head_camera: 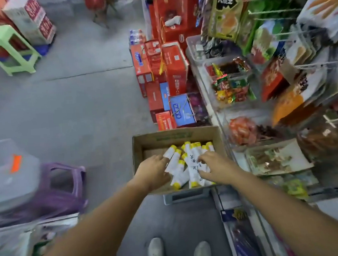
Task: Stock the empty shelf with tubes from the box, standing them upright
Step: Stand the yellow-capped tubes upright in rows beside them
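Note:
An open cardboard box [140, 144] sits on a grey crate on the floor in front of me. Several white tubes with yellow caps [176, 162] lie jumbled inside it. My left hand [152, 171] reaches into the box from the left, its fingertips touching the tubes on that side. My right hand [215, 167] is in the box on the right, fingers curled over a bunch of tubes. The frame is blurred, so the exact grip is unclear. No empty shelf is visible.
Shelves and hooks packed with snack bags [234, 87] fill the right side. Red and blue gift boxes [159, 77] are stacked on the floor beyond the box. A purple stool [67, 185] stands at left, a green stool [8, 48] far left. My shoes [177, 251] are below.

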### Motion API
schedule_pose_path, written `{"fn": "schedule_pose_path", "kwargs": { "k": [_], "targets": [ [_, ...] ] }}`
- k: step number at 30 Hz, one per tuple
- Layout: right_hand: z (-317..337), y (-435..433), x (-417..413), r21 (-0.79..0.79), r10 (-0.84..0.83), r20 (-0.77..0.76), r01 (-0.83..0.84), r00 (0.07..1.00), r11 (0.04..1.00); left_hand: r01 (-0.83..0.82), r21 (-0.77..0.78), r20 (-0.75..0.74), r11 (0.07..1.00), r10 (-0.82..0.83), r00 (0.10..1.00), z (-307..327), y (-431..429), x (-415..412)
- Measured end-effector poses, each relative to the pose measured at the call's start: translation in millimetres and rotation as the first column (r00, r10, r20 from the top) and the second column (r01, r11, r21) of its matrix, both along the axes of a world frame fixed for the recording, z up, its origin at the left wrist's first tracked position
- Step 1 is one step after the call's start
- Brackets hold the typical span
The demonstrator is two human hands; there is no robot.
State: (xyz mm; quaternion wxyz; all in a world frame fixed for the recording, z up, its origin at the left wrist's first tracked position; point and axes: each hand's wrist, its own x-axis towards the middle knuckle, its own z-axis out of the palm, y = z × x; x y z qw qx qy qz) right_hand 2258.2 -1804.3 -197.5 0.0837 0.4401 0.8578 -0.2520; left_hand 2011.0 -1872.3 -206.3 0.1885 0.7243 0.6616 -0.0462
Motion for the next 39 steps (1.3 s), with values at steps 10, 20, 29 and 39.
{"fn": "schedule_pose_path", "kwargs": {
  "k": [10,20,29,39],
  "targets": [
    [-127.0,38.7,-28.7,-0.152,-0.132,0.044,0.137,0.99,0.979,0.034,-0.162,0.062,0.986,-0.024,0.998,-122.9,30.6,-21.8],
    [-251.3,43.4,-41.5,-0.27,-0.326,0.211,0.375,0.922,0.887,0.083,-0.296,0.086,0.951,-0.06,0.994,-240.1,65.6,12.4],
    [-323.6,39.4,-48.6,-0.257,-0.533,0.264,0.592,0.803,0.764,0.041,-0.298,0.045,0.954,-0.029,0.999,-309.2,64.8,58.1],
    [-351.0,40.0,-71.6,-0.167,-0.724,0.237,0.761,0.648,0.627,-0.004,-0.281,-0.009,0.96,0.002,1.0,-329.7,66.4,66.0]
  ]
}}
